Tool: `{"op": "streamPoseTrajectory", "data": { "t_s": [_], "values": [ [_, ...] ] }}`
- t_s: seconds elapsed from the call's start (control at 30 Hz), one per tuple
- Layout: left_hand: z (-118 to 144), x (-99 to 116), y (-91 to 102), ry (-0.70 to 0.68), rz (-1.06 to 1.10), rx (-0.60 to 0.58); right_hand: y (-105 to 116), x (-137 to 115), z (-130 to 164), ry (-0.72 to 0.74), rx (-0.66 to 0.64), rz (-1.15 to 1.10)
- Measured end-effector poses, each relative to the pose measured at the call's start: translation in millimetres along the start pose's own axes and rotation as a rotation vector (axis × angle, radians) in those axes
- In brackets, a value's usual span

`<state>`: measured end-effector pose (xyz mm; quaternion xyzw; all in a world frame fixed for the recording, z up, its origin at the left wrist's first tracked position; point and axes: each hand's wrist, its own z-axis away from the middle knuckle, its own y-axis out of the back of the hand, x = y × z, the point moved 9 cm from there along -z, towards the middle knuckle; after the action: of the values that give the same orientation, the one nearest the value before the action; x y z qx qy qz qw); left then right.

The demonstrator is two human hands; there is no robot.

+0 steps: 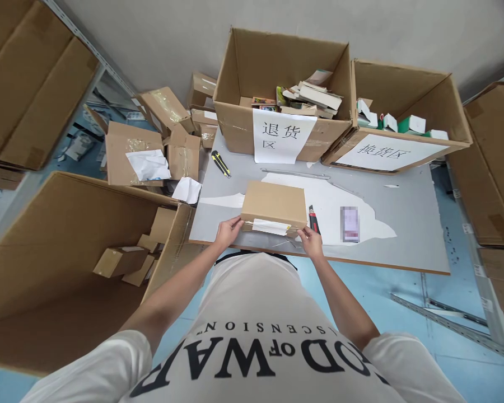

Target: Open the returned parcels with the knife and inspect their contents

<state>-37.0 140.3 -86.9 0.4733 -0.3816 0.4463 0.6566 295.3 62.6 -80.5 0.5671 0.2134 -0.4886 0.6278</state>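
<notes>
Two hands gripping a flat brown cardboard parcel at the near edge of a grey desk.
Left hand (pixel 228 231) and right hand (pixel 311 242) clamp fingers on the parcel's (pixel 274 204) near corners; a red-and-black utility knife (pixel 314 219) lies just right of the parcel, and a yellow-and-black knife (pixel 220 163) lies beyond its left side on the desk (pixel 407 224).

Grey table (pixel 403 224), centre of the frame, its surface patched white where the coating has peeled. Lying on it: a small brown parcel (pixel 274 206) with a white label, at the near edge; a red-and-black utility knife (pixel 314 219) just to its right; a blurred card (pixel 349 224) further right; a yellow-and-black utility knife (pixel 220 163) toward the upper left. Along the far edge stand two open cartons with paper signs: the larger carton (pixel 243 134) at centre and the tilted carton (pixel 457 120) at upper right.
</notes>
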Motion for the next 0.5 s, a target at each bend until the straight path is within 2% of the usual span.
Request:
{"op": "streamPoseTrajectory", "data": {
  "t_s": [0.13,0.23,0.33,0.5],
  "values": [
    [0,36,12.0,-0.050,-0.003,0.084,29,-21,-6,0.000,0.108,0.044],
    [-8,56,16.0,-0.081,-0.034,0.148,39,-36,-16,0.001,0.140,0.098],
    [-21,59,11.6,-0.066,-0.019,0.141,38,-43,-28,0.000,0.126,0.161],
    [-33,47,3.3,-0.023,0.023,0.120,35,-42,-46,-0.019,0.151,0.195]
  ]
}}
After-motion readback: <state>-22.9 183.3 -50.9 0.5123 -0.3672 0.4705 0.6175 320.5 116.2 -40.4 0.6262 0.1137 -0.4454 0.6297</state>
